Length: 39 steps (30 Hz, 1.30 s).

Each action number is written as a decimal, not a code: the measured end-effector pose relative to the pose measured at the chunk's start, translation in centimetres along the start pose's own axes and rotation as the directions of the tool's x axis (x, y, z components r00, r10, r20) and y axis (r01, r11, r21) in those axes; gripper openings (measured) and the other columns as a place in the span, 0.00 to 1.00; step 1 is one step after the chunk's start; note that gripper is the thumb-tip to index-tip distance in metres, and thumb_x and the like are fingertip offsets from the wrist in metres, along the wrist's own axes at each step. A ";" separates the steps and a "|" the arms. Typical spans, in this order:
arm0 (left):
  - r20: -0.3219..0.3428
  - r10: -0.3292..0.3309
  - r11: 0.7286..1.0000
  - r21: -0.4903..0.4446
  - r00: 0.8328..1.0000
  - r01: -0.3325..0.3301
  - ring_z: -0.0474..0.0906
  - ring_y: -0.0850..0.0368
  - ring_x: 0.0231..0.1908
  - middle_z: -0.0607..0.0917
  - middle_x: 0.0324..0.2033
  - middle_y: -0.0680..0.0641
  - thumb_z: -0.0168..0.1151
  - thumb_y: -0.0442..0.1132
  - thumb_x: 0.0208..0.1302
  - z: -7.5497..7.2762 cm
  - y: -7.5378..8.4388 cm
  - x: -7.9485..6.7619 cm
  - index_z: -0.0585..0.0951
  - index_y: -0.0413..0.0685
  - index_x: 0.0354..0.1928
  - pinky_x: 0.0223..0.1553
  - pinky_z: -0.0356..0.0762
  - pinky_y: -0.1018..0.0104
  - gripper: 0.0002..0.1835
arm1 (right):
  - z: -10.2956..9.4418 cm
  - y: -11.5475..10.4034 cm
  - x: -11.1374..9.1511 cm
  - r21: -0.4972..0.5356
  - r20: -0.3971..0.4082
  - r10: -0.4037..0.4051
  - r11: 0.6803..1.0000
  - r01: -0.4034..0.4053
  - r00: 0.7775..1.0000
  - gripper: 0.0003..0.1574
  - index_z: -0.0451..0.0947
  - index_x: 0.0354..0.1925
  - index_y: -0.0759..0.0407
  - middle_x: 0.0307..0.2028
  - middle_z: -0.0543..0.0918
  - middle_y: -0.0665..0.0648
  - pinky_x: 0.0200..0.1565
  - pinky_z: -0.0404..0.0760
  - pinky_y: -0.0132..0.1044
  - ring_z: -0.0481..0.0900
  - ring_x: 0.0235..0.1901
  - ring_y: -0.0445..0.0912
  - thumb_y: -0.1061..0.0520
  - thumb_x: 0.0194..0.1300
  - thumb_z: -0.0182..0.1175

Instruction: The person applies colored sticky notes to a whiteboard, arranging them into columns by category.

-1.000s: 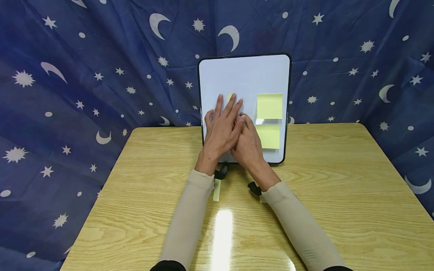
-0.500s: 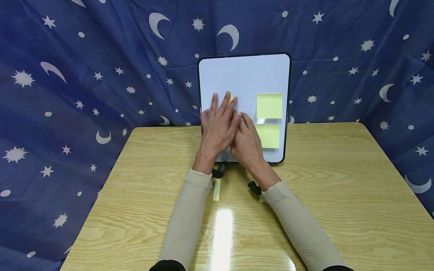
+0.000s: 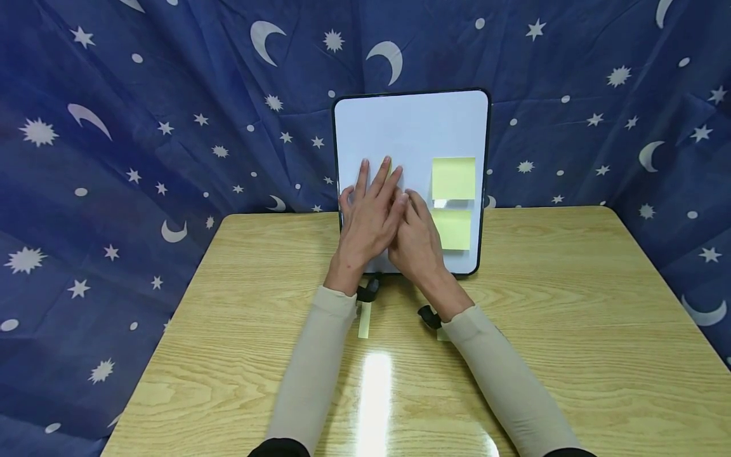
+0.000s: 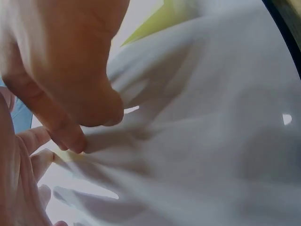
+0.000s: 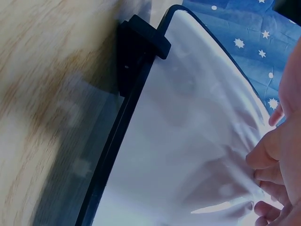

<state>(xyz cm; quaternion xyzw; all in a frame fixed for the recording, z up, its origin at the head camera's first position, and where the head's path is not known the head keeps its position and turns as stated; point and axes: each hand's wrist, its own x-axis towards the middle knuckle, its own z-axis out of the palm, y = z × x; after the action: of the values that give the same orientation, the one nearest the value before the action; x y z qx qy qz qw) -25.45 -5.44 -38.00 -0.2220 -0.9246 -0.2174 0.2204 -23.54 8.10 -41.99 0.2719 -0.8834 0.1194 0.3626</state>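
My left hand (image 3: 368, 222) lies with straight, spread fingers against a white board (image 3: 411, 124) with a black frame. Between its fingers shows a sliver of yellow sticky paper (image 3: 389, 170), the rest of it covered. Right beside the left thumb, my right hand (image 3: 417, 238) has curled fingers close to the board. In the left wrist view a right fingertip (image 4: 77, 143) sits at a small yellow patch (image 4: 70, 155); I cannot tell whether it pinches or presses there. Two yellow sticky notes, an upper one (image 3: 454, 178) and a lower one (image 3: 451, 230), are on the board's right side.
The board stands upright at the back of the wooden table (image 3: 257, 317), before a blue star-patterned curtain (image 3: 188, 95). A black support (image 5: 141, 40) grips its lower edge. A pale yellow strip (image 3: 364, 320) lies near the left wrist, another yellow piece (image 3: 443, 335) by the right.
My left hand has slid slightly left along the board, then a touch back to the right. The right hand has barely moved, and the two sticky notes have not moved.
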 end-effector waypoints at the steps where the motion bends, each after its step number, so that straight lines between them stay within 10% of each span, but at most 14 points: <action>1: -0.003 0.005 1.000 -0.001 1.000 -0.005 0.32 0.51 0.85 0.52 0.84 0.58 0.37 0.61 0.85 -0.1 -0.1 -0.1 0.61 0.64 0.84 0.76 0.47 0.36 0.32 | 0.0 0.0 0.0 -0.008 -0.003 -0.003 1.000 0.003 1.000 0.34 0.70 0.72 0.76 0.72 0.74 0.71 0.80 0.54 0.50 0.71 0.72 0.60 0.64 0.70 0.58; 19: -0.028 0.093 0.995 0.023 0.995 -0.093 0.40 0.49 0.85 0.60 0.83 0.53 0.43 0.58 0.85 -1.2 -0.6 -1.9 0.69 0.60 0.81 0.73 0.52 0.37 0.29 | -0.9 -0.6 -0.6 0.092 -0.082 0.024 0.996 -0.017 0.996 0.31 0.73 0.72 0.71 0.70 0.76 0.68 0.78 0.60 0.52 0.70 0.71 0.63 0.61 0.75 0.58; 39: -0.056 0.185 0.977 -0.098 0.981 -0.190 0.72 0.48 0.72 0.79 0.69 0.47 0.51 0.55 0.82 -3.4 -1.8 -6.2 0.78 0.51 0.72 0.63 0.73 0.41 0.26 | -2.6 -1.8 -1.8 0.292 -0.089 0.024 0.957 0.003 0.996 0.29 0.81 0.61 0.72 0.65 0.80 0.67 0.71 0.70 0.56 0.75 0.66 0.64 0.66 0.61 0.65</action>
<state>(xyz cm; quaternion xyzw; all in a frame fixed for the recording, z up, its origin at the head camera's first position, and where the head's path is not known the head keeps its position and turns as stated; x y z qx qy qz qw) -20.36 -10.52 -38.93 -0.3141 -0.8818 -0.2479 0.2495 -19.95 8.41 -41.41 0.3121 -0.8400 0.2623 0.3579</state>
